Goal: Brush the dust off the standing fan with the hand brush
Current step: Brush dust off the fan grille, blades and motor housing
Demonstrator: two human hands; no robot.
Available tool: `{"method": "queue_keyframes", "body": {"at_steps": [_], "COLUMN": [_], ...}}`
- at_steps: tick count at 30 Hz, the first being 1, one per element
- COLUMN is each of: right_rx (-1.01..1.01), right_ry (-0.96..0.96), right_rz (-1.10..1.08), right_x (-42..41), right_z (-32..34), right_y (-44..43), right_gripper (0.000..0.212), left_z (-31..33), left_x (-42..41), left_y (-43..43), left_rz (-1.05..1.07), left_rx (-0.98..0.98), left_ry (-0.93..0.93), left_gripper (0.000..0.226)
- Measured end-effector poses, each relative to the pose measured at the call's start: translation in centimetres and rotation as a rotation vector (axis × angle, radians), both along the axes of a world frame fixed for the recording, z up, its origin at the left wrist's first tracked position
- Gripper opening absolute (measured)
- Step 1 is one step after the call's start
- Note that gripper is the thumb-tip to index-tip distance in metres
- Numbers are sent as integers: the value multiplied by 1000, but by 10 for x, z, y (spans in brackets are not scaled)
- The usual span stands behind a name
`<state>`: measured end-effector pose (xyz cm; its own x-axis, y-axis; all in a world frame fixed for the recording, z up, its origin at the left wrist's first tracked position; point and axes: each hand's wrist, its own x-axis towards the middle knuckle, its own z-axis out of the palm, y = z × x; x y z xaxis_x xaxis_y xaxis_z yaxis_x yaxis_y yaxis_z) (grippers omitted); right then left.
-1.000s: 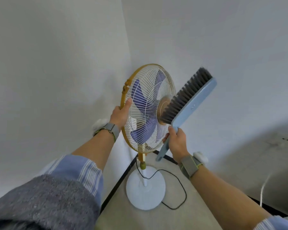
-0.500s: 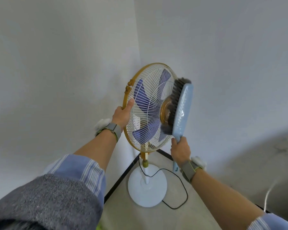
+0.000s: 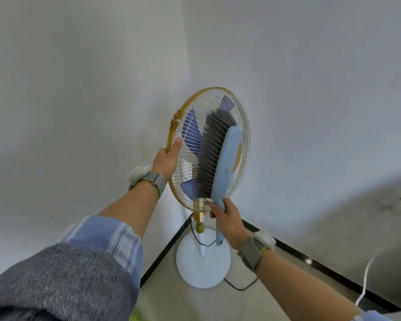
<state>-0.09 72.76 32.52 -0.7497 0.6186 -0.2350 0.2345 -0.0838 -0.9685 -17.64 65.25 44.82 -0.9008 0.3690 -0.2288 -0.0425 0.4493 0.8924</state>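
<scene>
On the standing fan (image 3: 218, 100) grille | hand brush (image 3: 220, 167) has swung bristles-flat onto it | right hand (image 3: 229, 220) grips handle, left hand (image 3: 166, 161) grips rim | dusting underway

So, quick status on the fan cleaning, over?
Left hand grips standing fan by its rim. Right hand holds hand brush, bristles against grille. Nothing blocking.

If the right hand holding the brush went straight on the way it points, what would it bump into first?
Most likely the lower part of the fan's wire guard, just above the right hand that grips the hand brush; depth is hard to judge.
</scene>
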Motion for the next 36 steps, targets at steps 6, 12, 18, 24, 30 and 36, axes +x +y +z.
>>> {"method": "queue_keyframes", "body": {"at_steps": [6,12,18,24,30,36], "right_rx": [51,84,-103,-155,-151,-213], "right_ry": [-56,-37,40,-13,49,47], "right_rz": [-168,-433,-257,-235,-227,-97], "right_x": [-19,-12,-20,-20,-20,-21], "right_z": [12,7,1,9,21,2], "right_y": [51,71,28,47,37,-29], "right_gripper": [17,23,17,14,16,17], "left_z": [-3,-19,-37,-59,-52,-39], "left_x": [0,-10,-12,33,16,-4], "left_y": [-2,-4,-10,-29,-17,-4], "left_rz": [20,82,163,118,152,111], "left_rx": [4,26,108,158,52,14], "left_ry": [7,-4,-191,-44,-17,-54], "left_gripper": [109,122,127,79,82,91]}}
